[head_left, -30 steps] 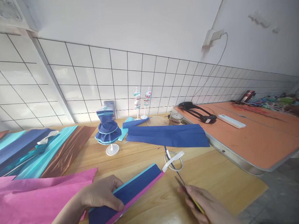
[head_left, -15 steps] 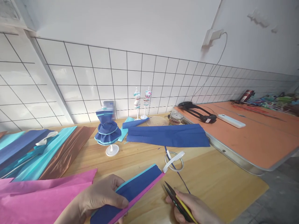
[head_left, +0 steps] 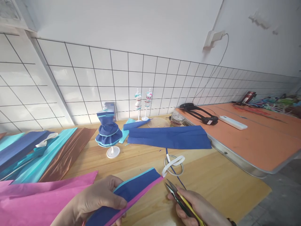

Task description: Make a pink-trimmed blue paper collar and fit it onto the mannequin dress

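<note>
My left hand pinches a folded blue strip of thin paper-like or cloth-like sheet, with a light blue upper edge and a pink lower edge. At the strip's far tip, a curling white tape end touches the pink edge. A tape roll lies flat just beyond, under that curl. My right hand grips thread snips with a yellow handle; their pointed blades are apart and aim toward the strip's tip without touching it. A thin dark blue strip runs beneath the roll.
A doll stand wearing a ruffled blue dress stands mid-left, with two small mannequins behind. A wide blue piece lies across the table near a glass jar. Pink sheet covers the left front. The orange board holds a headset.
The blue strip and my left hand have shifted slightly left and down. The white tape end now curls over more. The snips have moved a little to the right.
</note>
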Motion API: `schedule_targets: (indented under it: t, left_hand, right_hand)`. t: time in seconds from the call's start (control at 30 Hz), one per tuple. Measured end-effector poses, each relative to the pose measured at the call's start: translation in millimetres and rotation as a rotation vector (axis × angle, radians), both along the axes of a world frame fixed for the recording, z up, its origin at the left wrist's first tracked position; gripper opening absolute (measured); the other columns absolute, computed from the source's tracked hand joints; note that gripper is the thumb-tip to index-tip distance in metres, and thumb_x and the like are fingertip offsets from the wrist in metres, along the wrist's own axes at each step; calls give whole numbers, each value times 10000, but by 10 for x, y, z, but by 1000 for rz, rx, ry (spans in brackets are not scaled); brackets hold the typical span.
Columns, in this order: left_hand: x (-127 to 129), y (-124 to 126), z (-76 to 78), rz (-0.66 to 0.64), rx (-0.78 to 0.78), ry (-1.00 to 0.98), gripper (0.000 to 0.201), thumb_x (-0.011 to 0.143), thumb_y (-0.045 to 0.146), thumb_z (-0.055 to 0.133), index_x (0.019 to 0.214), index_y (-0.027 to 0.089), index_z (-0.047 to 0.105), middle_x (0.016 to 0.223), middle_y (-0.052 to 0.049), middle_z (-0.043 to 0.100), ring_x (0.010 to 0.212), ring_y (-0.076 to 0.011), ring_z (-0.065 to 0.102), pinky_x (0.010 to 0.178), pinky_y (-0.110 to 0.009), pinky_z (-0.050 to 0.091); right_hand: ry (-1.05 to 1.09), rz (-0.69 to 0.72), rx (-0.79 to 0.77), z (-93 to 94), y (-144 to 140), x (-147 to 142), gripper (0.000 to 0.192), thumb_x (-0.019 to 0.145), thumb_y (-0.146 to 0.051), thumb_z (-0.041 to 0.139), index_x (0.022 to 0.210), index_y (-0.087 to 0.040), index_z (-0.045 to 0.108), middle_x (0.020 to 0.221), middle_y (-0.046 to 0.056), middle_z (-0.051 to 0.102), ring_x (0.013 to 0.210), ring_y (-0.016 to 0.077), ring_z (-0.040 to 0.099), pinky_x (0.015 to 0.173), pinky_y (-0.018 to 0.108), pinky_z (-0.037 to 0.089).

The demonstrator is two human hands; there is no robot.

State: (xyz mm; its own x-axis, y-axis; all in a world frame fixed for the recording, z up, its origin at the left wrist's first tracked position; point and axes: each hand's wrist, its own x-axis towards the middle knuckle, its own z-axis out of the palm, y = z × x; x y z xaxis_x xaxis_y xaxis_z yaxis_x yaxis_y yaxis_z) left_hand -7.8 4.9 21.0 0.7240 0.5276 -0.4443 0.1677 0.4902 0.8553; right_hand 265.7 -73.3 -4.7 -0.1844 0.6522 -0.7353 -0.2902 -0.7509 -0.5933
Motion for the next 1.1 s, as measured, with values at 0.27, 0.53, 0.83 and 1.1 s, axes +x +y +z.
schedule_targets:
  t: [0.27, 0.53, 0.83, 1.1]
  left_hand:
    - [-65, 13, -17, -52, 0, -51, 154, 600, 246, 687, 677, 115, 665, 546, -57, 667, 426, -169, 603, 425, -249, 461]
    - [-64, 14, 34, -82, -2, -51, 150, 602, 239, 676, 680, 111, 668, 532, -63, 660, 423, -185, 608, 418, -259, 460]
    - [-90, 11, 22, -74, 24, -38, 158, 598, 244, 671, 674, 106, 682, 519, -64, 660, 421, -183, 600, 430, -266, 465]
    - [-138, 46, -68, -68, 13, -33, 163, 590, 258, 681, 672, 118, 666, 523, -60, 661, 418, -180, 597, 433, -266, 469]
  right_hand:
    - [-100, 17, 20, -51, -8, -121, 446, 902, -440, 290, 837, -121, 595, 418, -22, 508, 250, 22, 362, 265, 109, 213]
    - [12, -41, 5, -45, 99, -156, 406, 881, -486, 330, 875, -156, 566, 487, -33, 503, 285, 36, 368, 278, 143, 363]
    - [8, -15, 91, -50, 253, -141, 327, 856, -454, 423, 883, -157, 557, 522, -39, 492, 319, 30, 336, 290, 147, 391]
    - [104, 6, 82, -31, 302, -94, 305, 892, -396, 386, 830, -151, 556, 508, -76, 415, 298, -11, 237, 282, 102, 150]
